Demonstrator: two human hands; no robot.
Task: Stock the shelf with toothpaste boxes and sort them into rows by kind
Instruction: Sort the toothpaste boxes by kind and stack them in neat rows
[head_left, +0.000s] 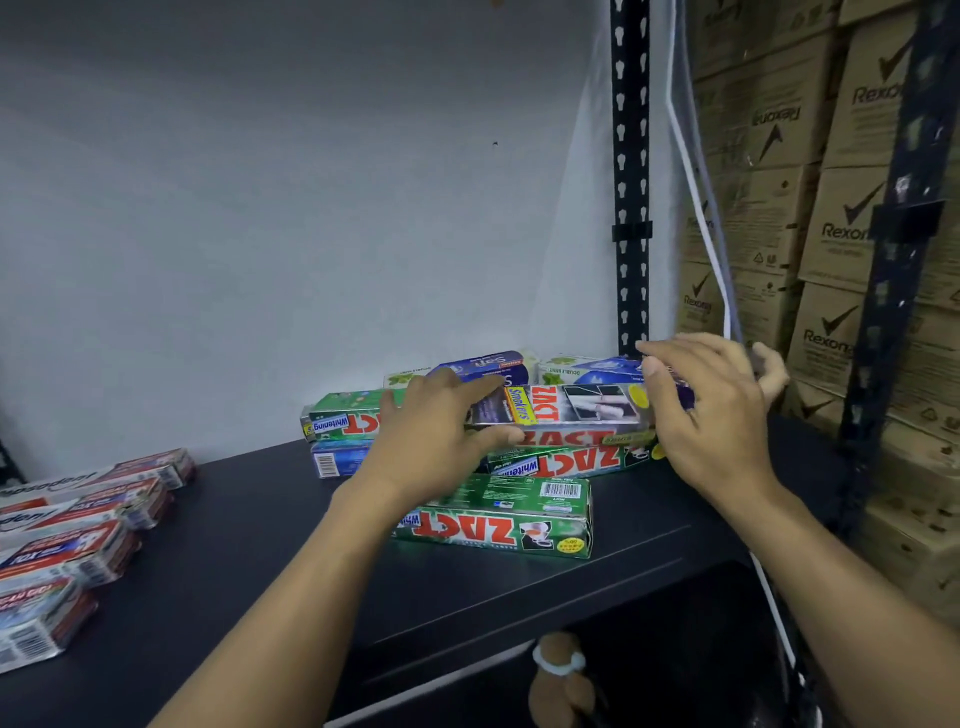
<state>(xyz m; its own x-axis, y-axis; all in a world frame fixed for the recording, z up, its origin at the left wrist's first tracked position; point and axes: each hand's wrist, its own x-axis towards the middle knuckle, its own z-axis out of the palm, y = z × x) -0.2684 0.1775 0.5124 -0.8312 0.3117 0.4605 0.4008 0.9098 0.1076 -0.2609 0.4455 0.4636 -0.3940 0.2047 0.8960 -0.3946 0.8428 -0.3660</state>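
Observation:
A silver and purple Zact Smokers toothpaste box (563, 408) lies lengthwise on top of a pile of boxes at the back right of the dark shelf (249, 545). My left hand (431, 441) holds its left end and my right hand (711, 410) grips its right end. Under and around it lie green Zact Whitening boxes (493, 525), one at the back left (348, 418) and one below the held box (571, 460). Blue and white boxes (483, 366) lie behind against the wall.
Red and white toothpaste boxes (72, 535) lie in rows at the shelf's left. A black perforated upright (630, 208) stands behind the pile, with a white cable (696, 197) beside it. Stacked brown Rexona cartons (831, 260) fill the right. A small plush toy (558, 680) sits below the shelf.

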